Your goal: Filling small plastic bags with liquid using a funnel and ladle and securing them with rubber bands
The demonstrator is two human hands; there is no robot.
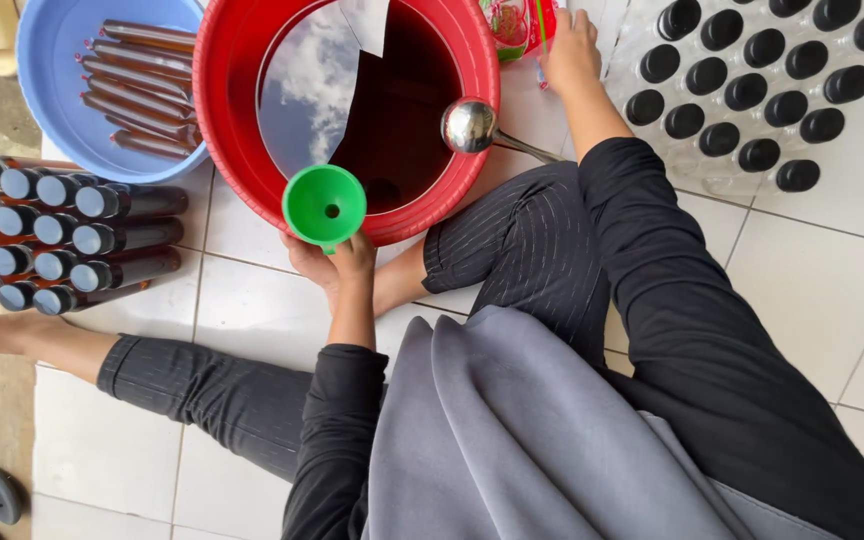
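Observation:
My left hand (pixel 337 268) holds a green funnel (pixel 324 203) by its spout, right at the near rim of a red basin (pixel 227 110) filled with dark brown liquid. A metal ladle (pixel 472 127) rests on the basin's right rim with its bowl over the liquid. My right hand (pixel 570 48) reaches to the far right of the basin and grips a thin green stick-like thing beside a red and green packet (pixel 512 22); what exactly it grips is hard to tell.
A blue basin (pixel 52 110) at the upper left holds several filled bottles lying flat. More filled, capped bottles (pixel 62 230) lie stacked on the tiled floor at left. Several empty black-capped bottles (pixel 742 90) stand at upper right. My legs stretch around the red basin.

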